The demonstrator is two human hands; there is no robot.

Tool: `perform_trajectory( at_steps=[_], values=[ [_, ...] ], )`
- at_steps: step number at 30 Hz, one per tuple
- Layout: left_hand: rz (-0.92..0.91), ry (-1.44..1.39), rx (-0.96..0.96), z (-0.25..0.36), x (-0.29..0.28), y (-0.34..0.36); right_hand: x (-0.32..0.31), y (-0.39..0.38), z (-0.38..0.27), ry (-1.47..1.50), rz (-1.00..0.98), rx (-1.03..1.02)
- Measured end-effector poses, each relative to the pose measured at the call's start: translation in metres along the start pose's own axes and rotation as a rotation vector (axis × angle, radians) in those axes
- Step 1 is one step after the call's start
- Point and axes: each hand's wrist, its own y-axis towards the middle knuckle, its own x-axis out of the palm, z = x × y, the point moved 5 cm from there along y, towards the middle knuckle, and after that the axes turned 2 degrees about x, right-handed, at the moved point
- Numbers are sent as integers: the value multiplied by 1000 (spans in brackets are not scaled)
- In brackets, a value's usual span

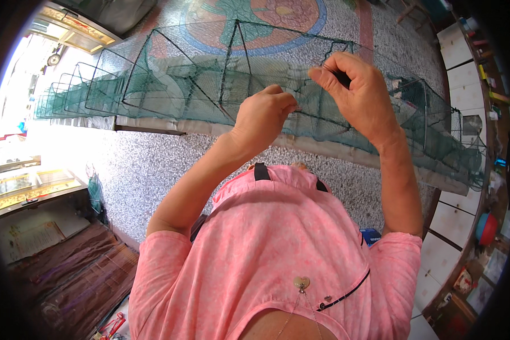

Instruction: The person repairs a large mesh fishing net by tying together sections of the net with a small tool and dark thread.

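Observation:
A long green mesh net trap [175, 90] with dark square wire frames stretches across in front of me from left to right. My left hand [263, 116] is closed at the near side of the mesh, its thumb and forefinger pinched together. To the right and higher up, my right hand [360, 93] is raised over the net, thumb and bent forefinger meeting in a pinch. Whatever lies between the fingertips of either hand is too small to make out. Dark cord runs along the mesh around my hands.
Beneath the net runs a long grey support [170, 126]. The speckled floor [141, 175] bears a round coloured pattern [255, 17] beyond it. White cabinets [453, 221] line the right side, with a red bowl [486, 228] among clutter. A brown cloth-like surface [73, 272] is at lower left.

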Motion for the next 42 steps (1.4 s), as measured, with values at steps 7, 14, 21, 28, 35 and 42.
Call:
perform_trajectory(
  at_steps=[7, 14, 21, 28, 35, 42],
  values=[
    [-43, -63, -3, -1, 6, -5, 3, -3, -3, 21, -24, 10],
    [-53, -14, 3, -5, 17, -15, 4, -14, 3, 143, 23, -19],
    [7, -34, 18, -5, 18, -19, -16, -32, 26, 900, 56, 404],
    [15, -20, 34, -4, 20, -19, -72, -33, 57, 1031, 411, 263],
    [12, -11, 22, -1, 19, -19, -124, -8, 34, 963, 483, -52],
    [39, -25, 17, -2, 19, -20, -125, 25, -10, 1120, 152, -174]
  ],
)
